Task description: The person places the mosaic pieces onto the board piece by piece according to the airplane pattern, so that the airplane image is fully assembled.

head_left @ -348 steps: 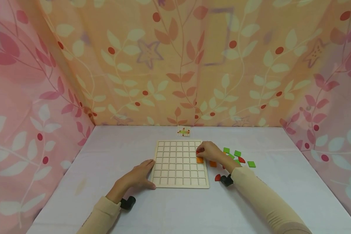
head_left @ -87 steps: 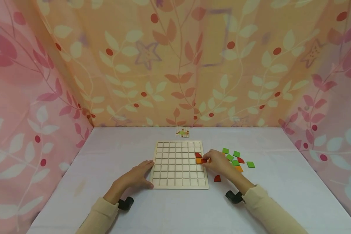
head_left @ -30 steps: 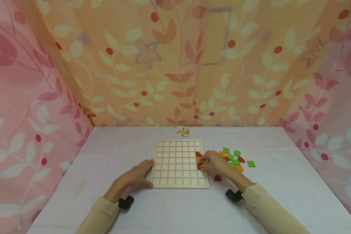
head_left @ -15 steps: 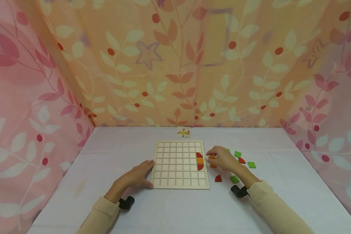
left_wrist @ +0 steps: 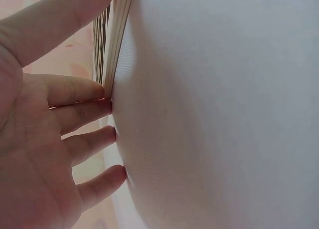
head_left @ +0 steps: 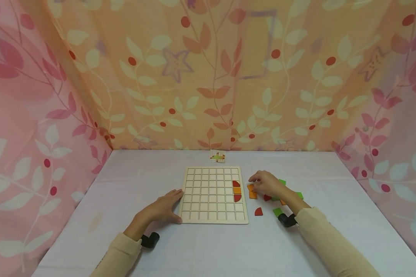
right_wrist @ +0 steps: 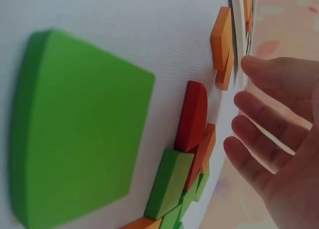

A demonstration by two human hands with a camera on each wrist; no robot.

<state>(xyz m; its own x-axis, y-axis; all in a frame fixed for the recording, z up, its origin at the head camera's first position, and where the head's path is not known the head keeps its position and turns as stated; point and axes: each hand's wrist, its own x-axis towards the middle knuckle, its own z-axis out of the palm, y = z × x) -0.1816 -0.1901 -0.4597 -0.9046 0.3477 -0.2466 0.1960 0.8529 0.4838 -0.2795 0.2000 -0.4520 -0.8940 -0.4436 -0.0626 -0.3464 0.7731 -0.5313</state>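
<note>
A wooden grid board (head_left: 208,214) lies mid-table. In its right column sit an orange square tile (head_left: 237,190) and two red quarter-round tiles, one above it (head_left: 236,183) and one below (head_left: 237,197). My left hand (head_left: 161,207) rests along the board's left edge, fingers extended; in the left wrist view its fingertips touch the table by the board's side. To the right of the board, my right hand (head_left: 269,185) hovers over loose tiles, fingers loosely bent, nothing visible between them. Close by are two overlapping orange squares (head_left: 252,195). The hand and forearm partly cover the pile.
A loose red quarter-round (head_left: 258,211) and a green square (head_left: 277,212) lie nearest the person on the right. More red, green and orange tiles (right_wrist: 172,184) are bunched in the right wrist view. A small pattern card (head_left: 217,156) lies behind the board. Patterned cloth (head_left: 208,77) surrounds the table.
The red quarter-rounds above and below the orange tile were set on the board and released. My right hand then withdrew rightward over the pile. A green square now lies nearer the person.
</note>
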